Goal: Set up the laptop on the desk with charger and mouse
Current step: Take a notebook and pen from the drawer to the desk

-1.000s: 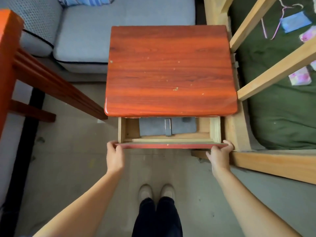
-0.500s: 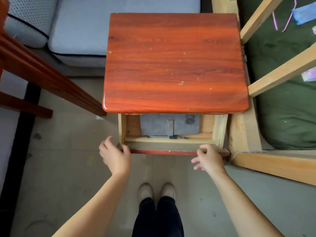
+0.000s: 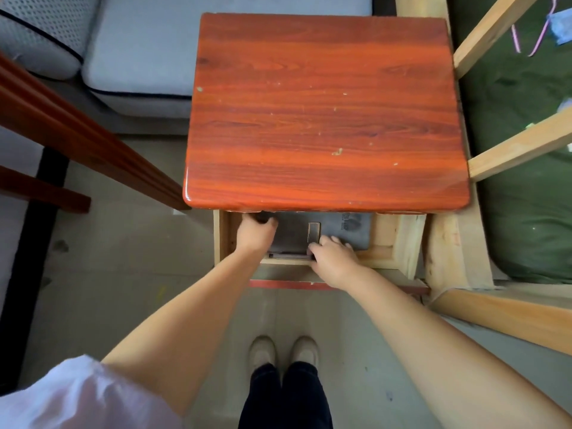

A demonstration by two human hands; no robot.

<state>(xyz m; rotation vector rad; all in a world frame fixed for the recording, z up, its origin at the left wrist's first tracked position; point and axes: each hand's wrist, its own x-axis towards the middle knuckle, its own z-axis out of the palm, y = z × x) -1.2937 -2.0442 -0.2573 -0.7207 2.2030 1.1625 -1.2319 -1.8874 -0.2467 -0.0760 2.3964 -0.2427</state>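
Note:
A red wooden desk [image 3: 325,119] stands in front of me with its drawer [image 3: 402,243] pulled out below the front edge. Inside the drawer lies a grey laptop sleeve [image 3: 349,233] with a strap clasp [image 3: 314,232] at its middle. My left hand [image 3: 255,235] reaches into the drawer, its fingers curled around the sleeve's left edge under the desk top. My right hand [image 3: 335,261] grips the sleeve's front edge just right of the clasp. No charger or mouse is in view.
A grey sofa [image 3: 148,51] sits behind the desk on the left. A dark red wooden frame [image 3: 77,137] slants along the left. On the right, a pale wooden bed frame [image 3: 520,150] holds a green mattress [image 3: 526,227]. My shoes [image 3: 283,351] stand below the drawer.
Both hands let go of the drawer front after pulling it out, then moved into the drawer and took hold of the grey sleeve.

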